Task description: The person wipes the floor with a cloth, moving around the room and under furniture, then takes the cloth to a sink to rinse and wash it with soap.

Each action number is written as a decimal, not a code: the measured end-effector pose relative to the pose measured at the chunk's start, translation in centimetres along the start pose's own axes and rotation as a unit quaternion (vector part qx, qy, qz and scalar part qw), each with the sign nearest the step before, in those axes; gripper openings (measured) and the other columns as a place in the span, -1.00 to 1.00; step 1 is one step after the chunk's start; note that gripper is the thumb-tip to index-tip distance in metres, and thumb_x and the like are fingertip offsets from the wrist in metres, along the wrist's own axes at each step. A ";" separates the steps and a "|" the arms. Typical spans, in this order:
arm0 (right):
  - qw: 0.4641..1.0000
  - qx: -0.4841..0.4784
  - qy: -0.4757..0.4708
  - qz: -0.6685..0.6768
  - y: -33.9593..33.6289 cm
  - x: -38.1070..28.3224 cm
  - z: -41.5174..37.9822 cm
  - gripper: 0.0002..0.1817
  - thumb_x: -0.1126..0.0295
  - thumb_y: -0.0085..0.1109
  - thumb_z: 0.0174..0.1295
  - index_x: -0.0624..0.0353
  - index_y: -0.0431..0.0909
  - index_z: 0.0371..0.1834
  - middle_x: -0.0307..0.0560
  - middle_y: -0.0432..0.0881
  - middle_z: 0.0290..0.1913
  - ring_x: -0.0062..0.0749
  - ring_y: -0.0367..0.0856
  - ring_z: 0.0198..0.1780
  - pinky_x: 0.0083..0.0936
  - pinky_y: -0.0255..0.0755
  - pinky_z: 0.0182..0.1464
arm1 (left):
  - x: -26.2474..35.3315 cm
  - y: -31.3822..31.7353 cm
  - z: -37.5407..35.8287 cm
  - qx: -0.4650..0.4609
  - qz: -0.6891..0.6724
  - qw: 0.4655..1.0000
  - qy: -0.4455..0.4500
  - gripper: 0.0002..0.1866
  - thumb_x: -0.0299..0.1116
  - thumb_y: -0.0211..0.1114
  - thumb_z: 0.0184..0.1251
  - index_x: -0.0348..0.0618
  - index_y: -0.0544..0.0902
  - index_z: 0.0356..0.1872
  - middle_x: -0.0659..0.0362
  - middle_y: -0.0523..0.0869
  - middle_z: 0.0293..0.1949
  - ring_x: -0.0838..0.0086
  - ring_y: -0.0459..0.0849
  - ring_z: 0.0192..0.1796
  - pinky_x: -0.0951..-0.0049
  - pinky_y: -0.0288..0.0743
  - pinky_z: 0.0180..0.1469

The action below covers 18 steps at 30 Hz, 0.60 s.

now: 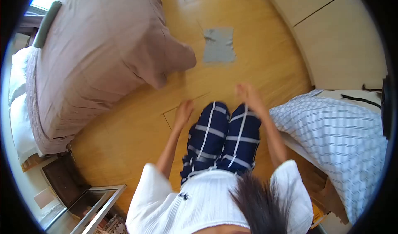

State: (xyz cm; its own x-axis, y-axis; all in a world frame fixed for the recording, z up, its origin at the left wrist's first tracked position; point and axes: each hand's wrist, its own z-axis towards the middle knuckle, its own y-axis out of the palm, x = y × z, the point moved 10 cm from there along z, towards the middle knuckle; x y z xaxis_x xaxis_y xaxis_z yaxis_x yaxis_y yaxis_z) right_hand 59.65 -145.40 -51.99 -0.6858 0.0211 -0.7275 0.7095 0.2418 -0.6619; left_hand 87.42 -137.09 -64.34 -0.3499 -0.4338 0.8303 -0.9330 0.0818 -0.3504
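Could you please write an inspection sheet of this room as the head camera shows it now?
Surface: wooden floor, bare around the person.
Job's things: grey cloth flat on the floor, ahead of both hands, untouched.
Clutter: striped bedding on the person's right.
Hands: left hand and right hand both lowered, blurred, holding nothing; fingers unclear.
Cables: black cord on the white surface at right.
Surroundings: bed with pinkish cover; cupboard doors.
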 end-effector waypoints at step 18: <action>0.942 0.174 0.003 -0.288 1.7 17.5 35.0 -0.27 -0.10 -0.06 0.15 0.12 0.15 0.31 0.07 0.12 0.34 -0.05 -0.03 0.37 -0.05 -0.24 0.33 | 1.8 1.4 18.4 0.534 0.310 0.758 -0.211 -0.49 -0.14 -0.17 0.34 -0.09 0.19 0.28 -0.09 0.18 0.20 0.08 0.18 0.22 0.05 0.02 0.23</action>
State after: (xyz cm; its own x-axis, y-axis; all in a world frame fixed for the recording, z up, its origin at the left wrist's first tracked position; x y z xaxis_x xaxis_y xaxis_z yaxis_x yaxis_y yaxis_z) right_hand 54.56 -178.54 -72.19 -0.9732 -0.0109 -0.2298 0.2294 -0.1183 -0.9661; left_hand 87.08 -154.23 -71.29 -0.4244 -0.8760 0.2291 0.0776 -0.2873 -0.9547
